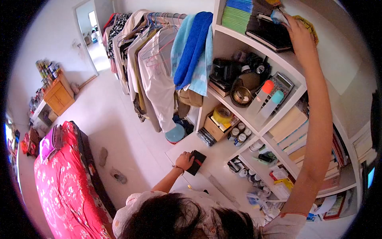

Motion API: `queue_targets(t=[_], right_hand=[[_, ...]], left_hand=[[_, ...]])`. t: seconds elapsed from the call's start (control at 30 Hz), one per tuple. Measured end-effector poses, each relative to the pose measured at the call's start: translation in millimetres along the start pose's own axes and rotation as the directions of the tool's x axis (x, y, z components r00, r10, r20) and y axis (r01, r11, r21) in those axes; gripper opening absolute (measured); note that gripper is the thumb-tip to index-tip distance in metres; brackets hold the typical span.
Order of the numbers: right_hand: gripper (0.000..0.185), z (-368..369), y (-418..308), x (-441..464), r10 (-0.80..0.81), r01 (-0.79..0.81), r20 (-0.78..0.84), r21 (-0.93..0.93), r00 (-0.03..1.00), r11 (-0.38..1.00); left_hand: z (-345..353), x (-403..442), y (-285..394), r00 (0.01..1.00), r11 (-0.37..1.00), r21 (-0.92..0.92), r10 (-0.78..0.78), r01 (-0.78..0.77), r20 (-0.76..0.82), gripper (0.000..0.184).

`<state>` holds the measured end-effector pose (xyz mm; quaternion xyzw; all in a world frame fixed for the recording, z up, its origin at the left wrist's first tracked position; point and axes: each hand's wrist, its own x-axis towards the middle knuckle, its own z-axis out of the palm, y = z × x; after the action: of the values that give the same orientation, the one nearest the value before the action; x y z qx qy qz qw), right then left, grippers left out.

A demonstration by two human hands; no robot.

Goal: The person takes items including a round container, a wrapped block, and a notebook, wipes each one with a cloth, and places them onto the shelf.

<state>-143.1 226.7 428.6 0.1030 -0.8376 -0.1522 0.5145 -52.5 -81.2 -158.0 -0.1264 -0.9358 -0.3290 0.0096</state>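
My left hand (185, 161) has its fingers curled over the edge of a small black notebook or flat box (197, 164) with a red stripe, low over the white desk top (179, 149). Stretched up to the top shelf, my right hand (296, 31) pinches a small bluish-white crumpled thing (279, 16), whose kind I cannot make out. Just below that hand lies a thick black book (270, 36). A yellow-rimmed item (307, 27) sits behind the fingers, partly hidden by them.
Beside the right arm, shelves hold an orange-capped bottle (260, 97), a teal-capped bottle (270, 104), a calculator (282, 83) and rows of books (296, 123). A cardboard box (215, 125) with yellow tape stands below. Clothes (153, 75) hang leftward, near a red bed (65, 179).
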Motion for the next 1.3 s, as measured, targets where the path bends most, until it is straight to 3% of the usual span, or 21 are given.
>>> queue_targets(t=[0.1, 0.17, 0.2, 0.27, 0.43, 0.5, 0.57, 0.63, 0.7, 0.73, 0.77, 0.8, 0.83, 0.87, 0.93, 1.0, 1.07, 1.1, 1.17, 1.23, 1.3], right_hand=[[0.031, -0.4, -1.1, 13.6, 0.11, -0.106, 0.036, -0.104, 0.993, 0.989], [0.03, -7.2, -7.6, 22.8, 0.549, -0.587, 0.214, 0.366, 0.808, 0.722], [0.03, 3.8, 4.7, 25.5, 0.548, -0.587, 0.216, 0.369, 0.808, 0.721], [0.029, 31.8, 37.9, 31.1, 0.487, -0.389, 0.2, 0.863, 0.85, 0.323], [0.036, 3.7, 9.2, 17.1, 0.443, -0.424, 0.217, 0.788, 0.87, 0.446], [0.039, -24.5, -25.1, 7.0, 0.384, -0.294, 0.02, 0.681, 0.923, 0.67], [0.039, -39.5, -51.2, -9.4, 0.415, -0.21, -0.048, 0.806, 0.909, 0.553], [0.033, -75.6, -92.5, -38.4, 0.427, -0.211, -0.196, 0.648, 0.883, 0.732], [0.045, -95.7, -114.4, -82.8, 0.21, 0.019, -0.341, 0.561, 0.916, 0.827], [0.042, -109.3, -123.7, -106.6, 0.096, 0.112, -0.333, 0.554, 0.938, 0.825], [0.04, -126.3, -134.2, -134.4, -0.057, 0.191, -0.23, 0.618, 0.971, 0.763], [0.037, -142.3, -143.3, -159.7, -0.231, 0.235, -0.105, 0.718, 0.967, 0.655], [0.035, -152.7, -152.4, -182.1, -0.371, 0.223, -0.012, 0.817, 0.928, 0.532], [0.033, -152.9, -162.2, -203.7, -0.424, 0.189, 0.023, 0.873, 0.905, 0.45], [0.03, -137.2, -185.2, -244.4, -0.331, 0.178, -0.028, 0.885, 0.943, 0.43], [0.026, -127.0, -204.7, -261.7, -0.389, -0.229, 0.377, 0.898, 0.84, 0.376], [0.031, -106.0, -188.2, -290.4, -0.361, -0.351, 0.43, 0.898, 0.827, 0.266], [0.036, -100.9, -176.5, -301.9, -0.32, -0.452, 0.479, 0.878, 0.817, 0.16], [0.036, -106.3, -159.5, -318.6, 0.128, -0.733, 0.757, 0.551, 0.64, 0.399], [0.035, -93.4, -169.3, -289.8, 0.567, -0.695, 0.448, 0.629, 0.691, 0.35], [0.047, -75.3, -185.4, -261.6, 0.43, -0.597, 0.418, 0.485, 0.8, 0.64]], left_hand=[[7.7, 6.0, -2.9, 0.999, 0.998, -0.056, 0.042, -0.041, 0.022, 0.031], [11.4, 8.1, -3.3, 0.998, 0.993, -0.097, 0.062, -0.063, -0.011, 0.028], [6.0, 6.6, 0.9, 0.998, 0.994, -0.095, 0.059, -0.06, -0.011, 0.028], [-10.1, 2.7, 10.5, 0.994, 0.991, -0.091, -0.097, 0.102, 0.06, 0.028], [-17.2, -7.4, -2.3, 0.995, 0.972, -0.216, -0.091, 0.096, 0.037, 0.025], [-29.1, -3.6, 8.1, 0.997, 0.971, -0.224, -0.072, 0.077, 0.03, 0.024], [-63.4, -0.7, 41.7, 0.992, 0.928, -0.352, -0.111, 0.127, 0.063, 0.024], [-85.4, 7.0, 64.6, 0.993, 0.861, -0.5, -0.043, 0.093, 0.11, 0.033], [-122.0, 15.9, 98.2, 0.979, 0.639, -0.764, 0.085, 0.091, 0.187, 0.044], [-145.1, 16.4, 122.1, 0.961, 0.445, -0.886, 0.164, 0.13, 0.223, 0.05], [-146.1, 16.4, 127.7, 0.959, 0.446, -0.885, 0.163, 0.137, 0.231, 0.05], [-145.6, 13.1, 129.8, 0.939, -0.038, -0.974, 0.276, 0.224, 0.205, 0.055], [-146.5, 8.9, 132.5, 0.927, -0.504, -0.809, 0.353, 0.303, 0.127, 0.061], [-168.1, -2.4, 153.0, 0.928, -0.505, -0.805, 0.345, 0.311, 0.141, 0.061], [-222.5, -19.7, 205.6, 0.88, -0.643, -0.731, 0.457, 0.227, -0.129, 0.066], [-207.7, -12.3, 192.6, 0.94, -0.585, -0.782, 0.342, 0.217, 0.005, 0.066], [-202.5, -4.8, 191.7, 0.978, -0.27, -0.942, 0.113, 0.199, 0.174, 0.064], [-191.2, -4.8, 183.5, 0.976, -0.263, -0.941, 0.108, 0.212, 0.19, 0.064], [-159.4, -2.1, 161.5, 0.841, -0.583, -0.624, 0.477, 0.52, 0.256, 0.061], [-155.4, -9.6, 187.4, 0.863, -0.582, -0.645, 0.417, 0.495, 0.287, 0.057], [-144.1, -20.4, 205.2, 0.872, -0.409, -0.769, 0.233, 0.49, 0.431, 0.052]])
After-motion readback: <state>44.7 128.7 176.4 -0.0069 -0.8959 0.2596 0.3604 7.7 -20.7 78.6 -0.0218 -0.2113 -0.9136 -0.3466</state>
